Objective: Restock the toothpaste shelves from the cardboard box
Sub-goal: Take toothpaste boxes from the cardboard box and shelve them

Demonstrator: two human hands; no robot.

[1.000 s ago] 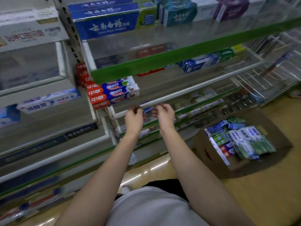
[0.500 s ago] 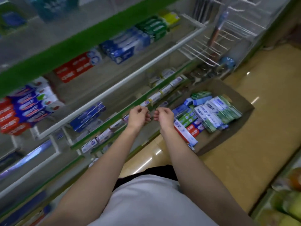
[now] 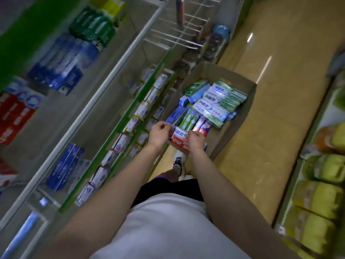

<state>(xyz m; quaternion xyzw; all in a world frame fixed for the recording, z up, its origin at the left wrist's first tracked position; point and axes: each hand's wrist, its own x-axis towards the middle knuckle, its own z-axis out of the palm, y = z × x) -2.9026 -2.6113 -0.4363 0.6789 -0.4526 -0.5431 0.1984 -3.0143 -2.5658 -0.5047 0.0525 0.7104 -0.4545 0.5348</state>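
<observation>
An open cardboard box (image 3: 249, 101) stands on the floor against the shelf unit, filled with toothpaste cartons: white-and-green ones (image 3: 218, 101) at the far end, red ones (image 3: 179, 142) at the near end. My left hand (image 3: 159, 132) and my right hand (image 3: 196, 141) hover close together over the box's near end, just above the red cartons. Both have curled fingers with nothing in them. The shelves on the left hold blue cartons (image 3: 63, 70), green cartons (image 3: 93, 27) and red cartons (image 3: 13, 116). Small cartons line the green-edged lower shelf (image 3: 130, 116).
A white wire rack (image 3: 179, 34) hangs beyond the shelves, with small goods beneath it. Across the tan floor aisle (image 3: 261, 137), a shelf on the right carries yellow-green packages (image 3: 321, 202). My shoe (image 3: 178, 161) stands just before the box.
The view has swung from the upper shelves down and right to the box. Both hands, still curled and together, have dropped from shelf height to just over the box's near end.
</observation>
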